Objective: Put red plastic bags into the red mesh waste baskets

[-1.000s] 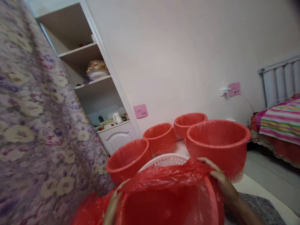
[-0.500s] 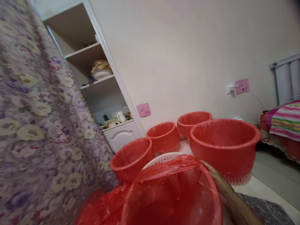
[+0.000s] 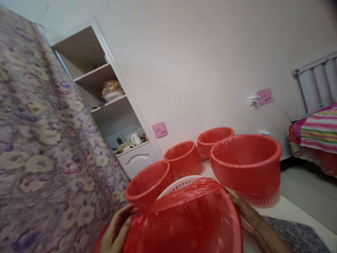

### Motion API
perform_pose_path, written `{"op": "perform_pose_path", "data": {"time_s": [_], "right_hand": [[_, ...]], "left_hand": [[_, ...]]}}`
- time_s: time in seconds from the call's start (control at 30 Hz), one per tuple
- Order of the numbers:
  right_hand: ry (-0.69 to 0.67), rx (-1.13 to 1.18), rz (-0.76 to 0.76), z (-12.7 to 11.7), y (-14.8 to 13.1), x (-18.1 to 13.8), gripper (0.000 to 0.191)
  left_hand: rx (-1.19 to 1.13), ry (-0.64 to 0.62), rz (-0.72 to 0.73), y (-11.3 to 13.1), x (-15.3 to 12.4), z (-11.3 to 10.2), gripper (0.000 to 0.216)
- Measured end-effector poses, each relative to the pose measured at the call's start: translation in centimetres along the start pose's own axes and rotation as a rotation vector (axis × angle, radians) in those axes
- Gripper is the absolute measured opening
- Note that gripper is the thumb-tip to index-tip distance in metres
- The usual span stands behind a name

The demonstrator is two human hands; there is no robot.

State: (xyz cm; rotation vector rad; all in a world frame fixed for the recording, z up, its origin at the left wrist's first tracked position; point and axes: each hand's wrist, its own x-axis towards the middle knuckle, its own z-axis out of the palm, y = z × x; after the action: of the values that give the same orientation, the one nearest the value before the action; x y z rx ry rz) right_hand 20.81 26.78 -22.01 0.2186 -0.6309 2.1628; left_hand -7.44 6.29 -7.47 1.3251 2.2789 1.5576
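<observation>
A white mesh basket [image 3: 181, 183] sits low in front of me with a red plastic bag [image 3: 189, 221] stretched over its mouth. My left hand [image 3: 116, 230] grips the bag's left edge at the bottom of the view. On the basket's right side, my right hand [image 3: 243, 211] holds the bag against the rim. Beyond it stand several more baskets lined with red bags: a large one [image 3: 246, 165] at right, a smaller one [image 3: 149, 182] at left, and two further back [image 3: 183, 158] [image 3: 214, 138].
A floral purple curtain [image 3: 44, 147] fills the left. A white shelf unit [image 3: 105, 102] with a cabinet stands by the wall. Pink notes [image 3: 159, 130] are stuck on the wall. A bed with a striped cover [image 3: 319, 130] and a radiator [image 3: 316, 82] are at right.
My left hand has come back into view at the bag's left edge. The bag is now pulled further over the basket's rim, and the view has tilted slightly.
</observation>
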Motion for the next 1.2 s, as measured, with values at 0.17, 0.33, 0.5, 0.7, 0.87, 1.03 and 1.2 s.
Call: {"op": "perform_pose_path", "data": {"time_s": [0.17, 0.33, 0.5, 0.7, 0.87, 1.03, 1.2], "right_hand": [[0.024, 0.058, -0.028, -0.6, -0.4, 0.0, 0.043], [0.070, 0.109, -0.048, -1.1, -1.1, -0.3, 0.033], [0.050, 0.059, -0.041, -0.7, -1.7, -0.1, 0.029], [-0.031, -0.002, 0.009, -0.7, -0.9, 0.4, 0.032], [0.042, -0.065, -0.034, -0.9, -0.1, 0.8, 0.024], [0.086, -0.090, -0.103, -0.5, 0.1, 0.8, 0.019], [0.101, -0.063, -0.100, -0.1, 0.0, 0.8, 0.013]], "left_hand": [[0.317, -0.578, 0.388, 7.2, 2.3, 5.7, 0.038], [0.401, -0.812, 0.487, 10.2, 4.1, 11.4, 0.027], [0.395, -0.784, 0.450, 9.9, 5.2, 13.6, 0.005], [0.354, -0.705, 0.492, 9.1, 6.1, 14.4, 0.009], [0.359, -0.741, 0.527, 8.9, 7.0, 14.9, 0.019], [0.364, -0.717, 0.533, 8.4, 8.0, 15.7, 0.020], [0.364, -0.725, 0.540, 8.0, 8.7, 16.5, 0.020]]}}
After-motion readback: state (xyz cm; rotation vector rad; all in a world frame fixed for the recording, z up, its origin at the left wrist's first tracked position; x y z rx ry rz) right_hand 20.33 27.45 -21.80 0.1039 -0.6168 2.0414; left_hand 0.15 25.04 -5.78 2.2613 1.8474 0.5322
